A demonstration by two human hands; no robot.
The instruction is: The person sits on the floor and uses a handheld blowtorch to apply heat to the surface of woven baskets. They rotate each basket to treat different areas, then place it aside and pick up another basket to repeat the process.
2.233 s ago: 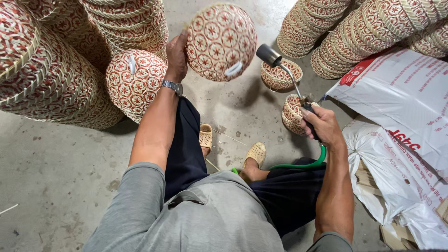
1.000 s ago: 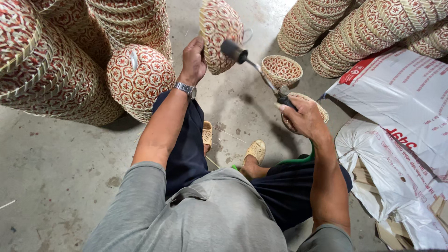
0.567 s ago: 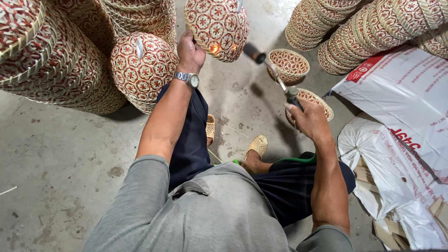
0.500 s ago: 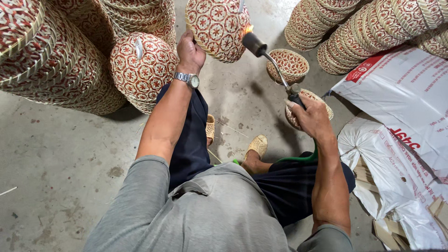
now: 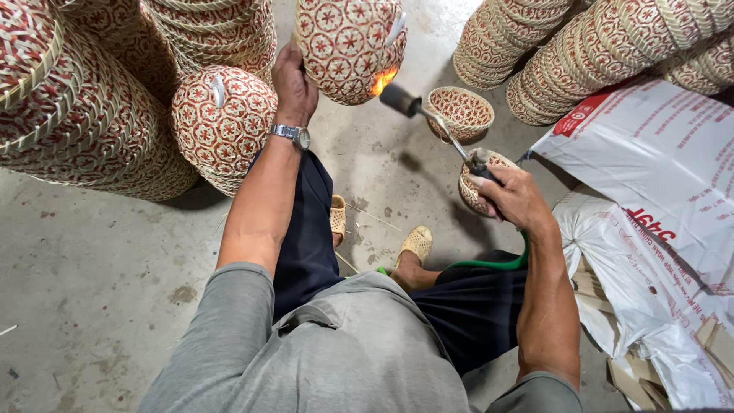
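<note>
At the far left, stacks of red-and-cream woven baskets (image 5: pixel 84 115) are running off the top and left edges, so their full height is hidden. Just beside them a single domed basket (image 5: pixel 223 122) is sitting mouth-down on the concrete floor (image 5: pixel 92 260). The left hand (image 5: pixel 293 82) is gripping the rim of a patterned basket (image 5: pixel 350 46) and holding it up in the air; the top of this basket is cut off by the frame, and the fingers are tucked behind it out of sight. A small orange flame (image 5: pixel 384 80) is licking its lower right side, coming from the dark nozzle of a gas torch (image 5: pixel 428 118). The right hand (image 5: pixel 514 197) is closing around the torch's handle, covering most of it, and a green hose (image 5: pixel 497 264) is trailing away behind the forearm. Two small baskets (image 5: pixel 460 113) are lying open on the floor, one half hidden by that hand. At the right, white printed sacks (image 5: pixel 657 199) are partly covering more basket rolls (image 5: pixel 596 53).
</note>
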